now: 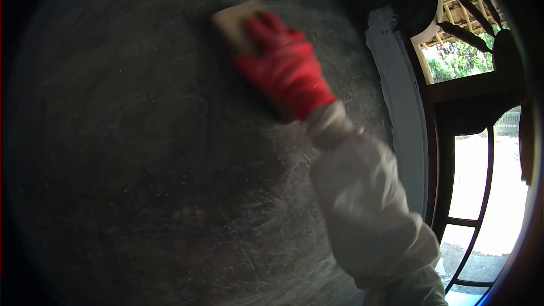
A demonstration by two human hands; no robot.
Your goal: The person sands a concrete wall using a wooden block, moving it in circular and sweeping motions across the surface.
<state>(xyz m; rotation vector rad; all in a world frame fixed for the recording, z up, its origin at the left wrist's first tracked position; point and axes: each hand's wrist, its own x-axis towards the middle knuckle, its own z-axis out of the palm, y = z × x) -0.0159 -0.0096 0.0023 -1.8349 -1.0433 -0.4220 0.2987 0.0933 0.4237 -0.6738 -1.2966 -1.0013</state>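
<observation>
My right hand [286, 65], in a red glove with a pale sleeve behind it, reaches up to the dark grey wall [141, 136]. Its fingers are wrapped round a flat tan board [231, 22], whose upper left end sticks out past the glove. The board lies against or very close to the wall, tilted, and the glove covers much of it. Pale streaks and specks mark the wall below the hand. My left hand is outside the view.
A light grey vertical strip [402, 119] borders the wall on the right. Beyond it stands a dark window frame [432, 153] with curved bars and bright daylight. Greenery [462, 61] and a tiled roof edge show through the upper opening.
</observation>
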